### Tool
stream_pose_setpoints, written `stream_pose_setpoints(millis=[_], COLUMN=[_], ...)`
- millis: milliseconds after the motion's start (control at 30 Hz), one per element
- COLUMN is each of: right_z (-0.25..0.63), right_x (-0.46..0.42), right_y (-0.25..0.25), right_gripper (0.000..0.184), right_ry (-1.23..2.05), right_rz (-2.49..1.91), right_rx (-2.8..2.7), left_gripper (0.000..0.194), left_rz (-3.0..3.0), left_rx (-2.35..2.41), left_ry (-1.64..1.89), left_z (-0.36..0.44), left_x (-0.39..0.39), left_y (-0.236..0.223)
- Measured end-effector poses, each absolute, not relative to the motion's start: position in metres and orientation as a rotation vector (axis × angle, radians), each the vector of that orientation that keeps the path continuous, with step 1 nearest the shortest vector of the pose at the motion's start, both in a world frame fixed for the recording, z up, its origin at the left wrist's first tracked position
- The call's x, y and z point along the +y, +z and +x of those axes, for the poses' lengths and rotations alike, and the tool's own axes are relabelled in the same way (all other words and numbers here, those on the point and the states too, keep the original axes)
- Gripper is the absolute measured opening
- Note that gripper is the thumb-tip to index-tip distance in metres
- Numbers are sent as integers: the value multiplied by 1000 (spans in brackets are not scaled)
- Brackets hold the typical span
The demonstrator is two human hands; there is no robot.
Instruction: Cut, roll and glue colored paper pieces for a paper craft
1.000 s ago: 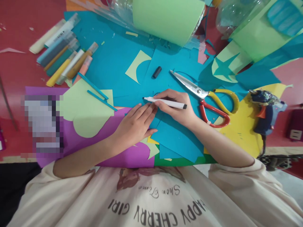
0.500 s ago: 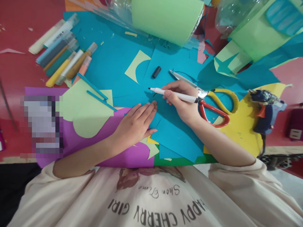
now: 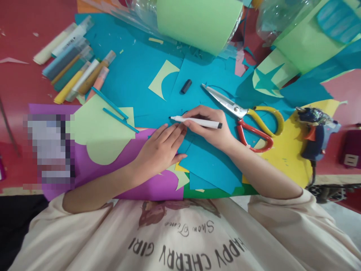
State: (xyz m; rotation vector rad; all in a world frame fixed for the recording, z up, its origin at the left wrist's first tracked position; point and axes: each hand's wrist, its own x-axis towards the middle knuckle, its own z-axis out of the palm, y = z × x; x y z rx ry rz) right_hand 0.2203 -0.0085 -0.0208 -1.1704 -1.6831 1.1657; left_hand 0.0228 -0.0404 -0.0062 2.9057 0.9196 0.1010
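My right hand [image 3: 207, 126] is closed round a white marker [image 3: 197, 121], its black tip pointing left, just above the fingers of my left hand. The tip is at or close to the blue paper [image 3: 141, 90]; contact is hard to make out. My left hand [image 3: 166, 146] lies flat with its fingers stretched over the edge of the blue and purple paper [image 3: 152, 188]. A short dark curved line shows beside the right fingers. The black marker cap [image 3: 186, 86] lies on the blue paper, beyond the hands. Scissors [image 3: 239, 111] with yellow and red handles lie right of my right hand.
Several capped markers [image 3: 76, 64] lie at the back left. Pale green paper [image 3: 104, 139] and thin blue strips [image 3: 121, 119] are on the left. A blue glue gun [image 3: 318, 135] rests on yellow paper [image 3: 284, 162] at right. A green-wrapped clear bottle [image 3: 197, 22] is at the back.
My right hand has moved left and slightly nearer to me with the marker, uncovering more of the scissor blades. My left hand stays in place.
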Motion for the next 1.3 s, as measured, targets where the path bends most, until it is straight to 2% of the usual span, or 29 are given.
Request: stream_pose_setpoints(millis=[200,500,1067,1300], right_z=[219,219,218,219], right_x=[-9,-10,-9,-11], right_y=[-20,-20,-23,-26], right_gripper=[19,28,18,32], right_ry=[1143,1162,1113,1019], right_rz=[-1149,-1176,-1109,-1273], right_rx=[-1633,-1639,-1632,-1482], left_gripper=[56,54,55,57], left_rz=[2902,2981,2922,2883], left_rx=[918,919,911,926], left_ry=[80,123,104,59], left_z=[23,24,23,23], left_x=[-41,-41,-40,-40], left_y=[-6,-6,-5,-4])
